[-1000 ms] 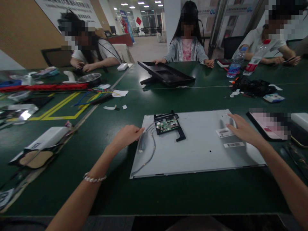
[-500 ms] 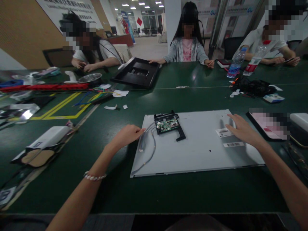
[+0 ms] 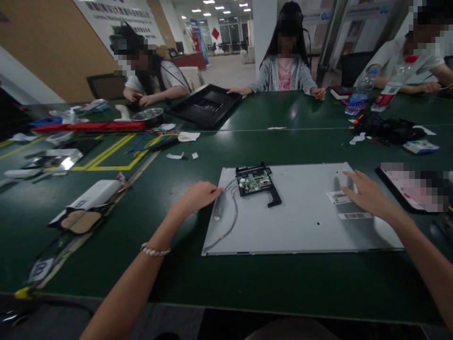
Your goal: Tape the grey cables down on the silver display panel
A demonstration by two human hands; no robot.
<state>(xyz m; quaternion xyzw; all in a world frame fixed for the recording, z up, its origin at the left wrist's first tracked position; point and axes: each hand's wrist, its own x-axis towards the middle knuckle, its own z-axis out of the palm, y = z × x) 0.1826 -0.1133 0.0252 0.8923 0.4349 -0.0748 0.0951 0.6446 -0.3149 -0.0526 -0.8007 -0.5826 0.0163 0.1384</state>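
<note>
A flat, pale metal-backed display panel lies in front of you on the dark green table, its long side roughly parallel to the near edge. Your left hand is at its left edge, fingers bunched narrowly; whether they pinch it, you cannot tell from this angle. Your right hand is open over the right end, thumb and fingers spread, near two printed labels; contact is unclear there. Toward the upper left sit a green circuit board and a black plastic bracket, with thin grey cables curving down beside them. The panel will probably feel stiff, fairly light for its breadth, smooth enough to slip, and fragile if bent or pressed mid-face. The two short edges look the best hold (the board and cables make poor handles), with both ends kept level.
</note>
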